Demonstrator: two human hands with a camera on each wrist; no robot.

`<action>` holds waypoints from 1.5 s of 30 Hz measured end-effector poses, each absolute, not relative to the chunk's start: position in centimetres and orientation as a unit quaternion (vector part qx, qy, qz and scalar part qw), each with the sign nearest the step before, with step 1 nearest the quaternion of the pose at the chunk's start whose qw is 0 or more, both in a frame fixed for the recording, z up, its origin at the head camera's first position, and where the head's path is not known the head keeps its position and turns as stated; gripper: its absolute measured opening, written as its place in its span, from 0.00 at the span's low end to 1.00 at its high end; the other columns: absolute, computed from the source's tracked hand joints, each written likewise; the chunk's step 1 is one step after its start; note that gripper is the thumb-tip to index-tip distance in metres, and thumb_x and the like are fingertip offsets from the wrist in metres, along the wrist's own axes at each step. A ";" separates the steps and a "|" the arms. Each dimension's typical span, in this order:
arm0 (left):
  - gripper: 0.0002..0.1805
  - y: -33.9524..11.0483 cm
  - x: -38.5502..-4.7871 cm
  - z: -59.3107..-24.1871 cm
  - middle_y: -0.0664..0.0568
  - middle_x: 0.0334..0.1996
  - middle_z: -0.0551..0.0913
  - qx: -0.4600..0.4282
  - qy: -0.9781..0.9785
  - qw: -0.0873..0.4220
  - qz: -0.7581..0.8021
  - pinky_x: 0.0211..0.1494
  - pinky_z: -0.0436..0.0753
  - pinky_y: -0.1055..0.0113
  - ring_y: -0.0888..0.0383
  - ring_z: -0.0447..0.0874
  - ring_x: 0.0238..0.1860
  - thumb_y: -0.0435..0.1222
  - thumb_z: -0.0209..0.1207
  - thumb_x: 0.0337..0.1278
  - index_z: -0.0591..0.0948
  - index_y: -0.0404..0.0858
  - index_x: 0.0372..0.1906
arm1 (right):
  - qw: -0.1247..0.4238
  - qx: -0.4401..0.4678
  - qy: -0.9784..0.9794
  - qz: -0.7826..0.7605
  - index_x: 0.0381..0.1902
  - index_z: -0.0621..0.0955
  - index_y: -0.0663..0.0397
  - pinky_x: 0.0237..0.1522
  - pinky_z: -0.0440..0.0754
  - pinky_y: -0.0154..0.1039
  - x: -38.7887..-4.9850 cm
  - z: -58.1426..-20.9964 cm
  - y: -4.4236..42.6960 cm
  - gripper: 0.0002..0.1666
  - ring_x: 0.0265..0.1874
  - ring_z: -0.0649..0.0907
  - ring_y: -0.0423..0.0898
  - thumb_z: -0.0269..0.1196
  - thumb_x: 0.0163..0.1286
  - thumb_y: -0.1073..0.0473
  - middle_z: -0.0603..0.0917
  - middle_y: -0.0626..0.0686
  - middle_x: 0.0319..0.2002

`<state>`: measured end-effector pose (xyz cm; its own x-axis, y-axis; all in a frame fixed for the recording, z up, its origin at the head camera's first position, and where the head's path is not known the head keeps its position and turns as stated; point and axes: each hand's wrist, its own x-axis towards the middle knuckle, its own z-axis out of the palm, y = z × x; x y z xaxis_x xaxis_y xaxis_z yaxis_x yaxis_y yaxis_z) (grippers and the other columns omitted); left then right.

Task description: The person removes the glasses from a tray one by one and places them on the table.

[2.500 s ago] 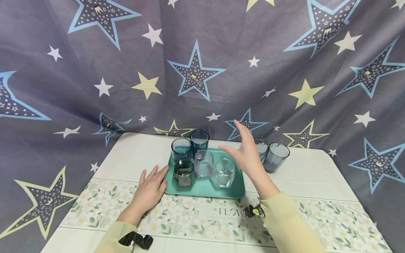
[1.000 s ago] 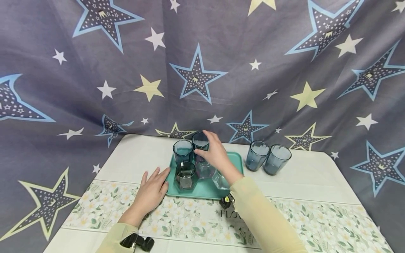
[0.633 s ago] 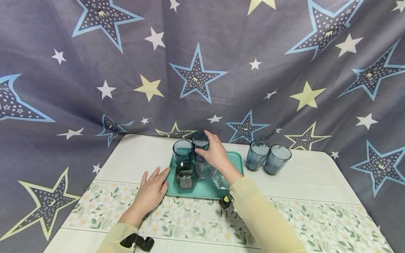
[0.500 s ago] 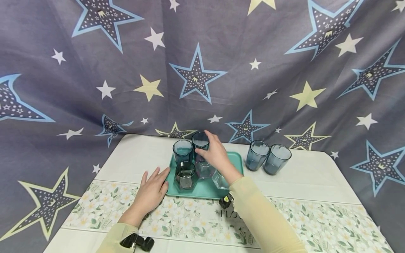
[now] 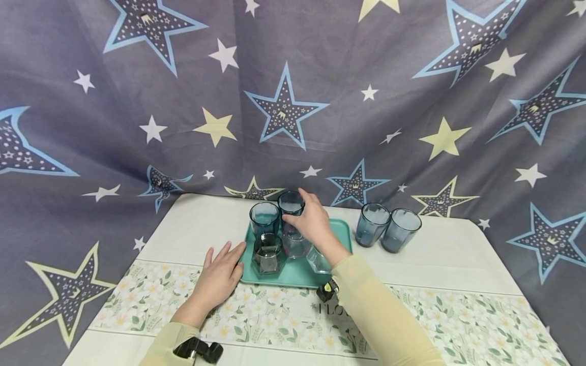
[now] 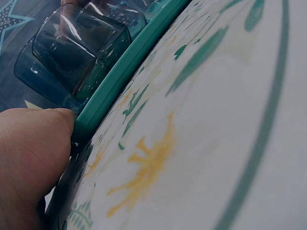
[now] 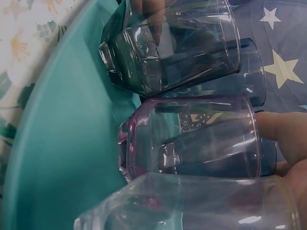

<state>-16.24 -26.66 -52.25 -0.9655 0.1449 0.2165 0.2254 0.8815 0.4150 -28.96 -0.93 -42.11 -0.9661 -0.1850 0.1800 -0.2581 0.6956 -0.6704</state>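
A teal tray (image 5: pixel 293 278) bears several drinking glasses. My right hand (image 5: pixel 316 221) reaches over it, thumb and fingers around the rear blue glass (image 5: pixel 289 202). In the right wrist view, the fingers (image 7: pixel 283 132) show behind the pink-tinted glass (image 7: pixel 201 139), which partly hides the held one. Another blue glass (image 5: pixel 264 218) stands to its left. In front are a smoky grey glass (image 5: pixel 267 256) and a clear glass (image 5: pixel 319 262), partly covered by my right wrist. Relaxed and fairly straight, the fingers of my left hand (image 5: pixel 217 277) touch the tray's left edge.
Two blue glasses (image 5: pixel 373 226) stand side by side on the table, right of the tray. A white cloth with a floral band (image 5: pixel 458 315) covers the table. Behind it hangs a grey curtain (image 5: pixel 256 46) with stars.
My right hand has moved left from above the tray's right side to the rear blue glass and taken hold of it. Lately that glass has shifted very slightly right. My left hand stays at the tray.
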 end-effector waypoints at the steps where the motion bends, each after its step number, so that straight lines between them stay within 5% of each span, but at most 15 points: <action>1: 0.31 -26.7 -16.3 -52.2 0.43 0.81 0.73 -0.096 -0.966 0.090 -0.224 0.86 0.42 0.29 0.37 0.59 0.85 0.39 0.54 0.87 0.68 0.37 0.86 | 0.052 0.120 -0.919 0.373 0.88 0.66 0.53 0.68 0.82 0.62 -28.9 -42.1 -0.9 0.57 0.68 0.82 0.63 0.81 0.70 0.45 0.73 0.62 0.79; 14: 0.31 -26.8 -16.3 -52.1 0.43 0.80 0.73 -0.096 -0.965 0.091 -0.225 0.86 0.41 0.28 0.36 0.59 0.85 0.39 0.54 0.87 0.68 0.36 0.86 | 0.110 0.115 -0.898 0.410 0.87 0.67 0.53 0.67 0.82 0.62 -28.3 -40.9 0.4 0.57 0.68 0.82 0.62 0.82 0.69 0.48 0.75 0.60 0.78; 23: 0.31 -26.8 -16.1 -52.1 0.42 0.80 0.73 -0.098 -0.965 0.092 -0.225 0.85 0.42 0.28 0.35 0.60 0.85 0.39 0.54 0.87 0.68 0.36 0.85 | 0.158 0.121 -0.878 0.436 0.87 0.68 0.51 0.50 0.86 0.57 -27.1 -39.0 1.9 0.56 0.52 0.86 0.58 0.82 0.68 0.48 0.75 0.59 0.76; 35: 0.30 -26.6 -16.1 -51.8 0.42 0.79 0.75 -0.103 -0.964 0.105 -0.223 0.84 0.45 0.26 0.35 0.61 0.84 0.38 0.55 0.87 0.70 0.35 0.85 | 0.175 0.131 -0.830 0.513 0.87 0.69 0.46 0.64 0.85 0.52 -24.3 -36.4 4.3 0.55 0.59 0.85 0.54 0.83 0.67 0.53 0.76 0.53 0.75; 45: 0.31 -26.7 -16.1 -52.0 0.42 0.80 0.74 -0.100 -0.965 0.096 -0.223 0.85 0.42 0.27 0.35 0.60 0.85 0.39 0.54 0.87 0.69 0.36 0.85 | 0.180 0.128 -0.812 0.540 0.85 0.72 0.37 0.65 0.84 0.45 -21.0 -35.2 6.8 0.55 0.59 0.85 0.48 0.85 0.64 0.52 0.77 0.46 0.72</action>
<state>-16.11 -26.71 -52.03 -0.9615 0.1494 0.2305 0.2356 0.8802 0.4120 -20.97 6.85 -35.22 -0.9022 -0.0128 0.4311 -0.4027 0.3834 -0.8312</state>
